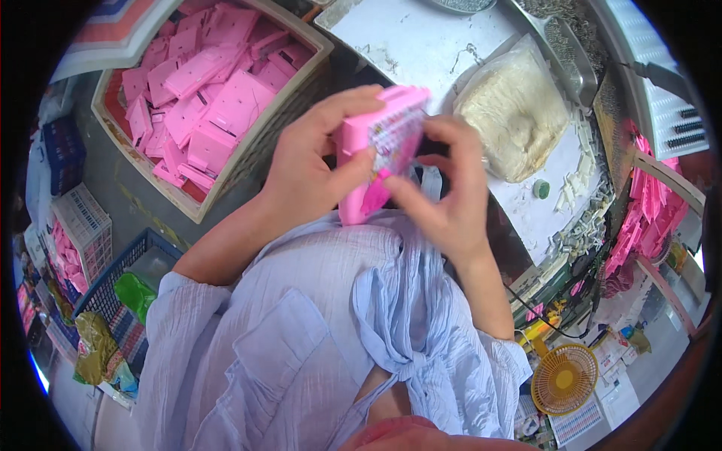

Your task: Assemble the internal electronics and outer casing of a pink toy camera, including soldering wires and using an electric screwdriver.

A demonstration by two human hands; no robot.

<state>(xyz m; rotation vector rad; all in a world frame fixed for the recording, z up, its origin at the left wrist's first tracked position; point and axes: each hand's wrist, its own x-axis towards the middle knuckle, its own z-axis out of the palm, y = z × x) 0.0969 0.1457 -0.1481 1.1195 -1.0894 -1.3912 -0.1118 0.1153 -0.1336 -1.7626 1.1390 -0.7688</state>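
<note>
A pink plastic toy casing [376,150] with a patterned, printed face is held upright in front of my chest. My left hand [320,150] grips it from the left, thumb across the face and fingers behind. On its right side my right hand [447,184] is curled, the thumb against the lower face by a brighter pink part [376,192] and the index finger at the edge. The right fingers are slightly blurred. What lies behind the casing is hidden.
A tan crate [312,79] full of pink plastic casings [195,105] stands at the left. On the white worktop [414,41] at the right lie a bag of cream-coloured material [515,113], a small green cap [541,189] and metal parts. A yellow fan [564,379] is lower right.
</note>
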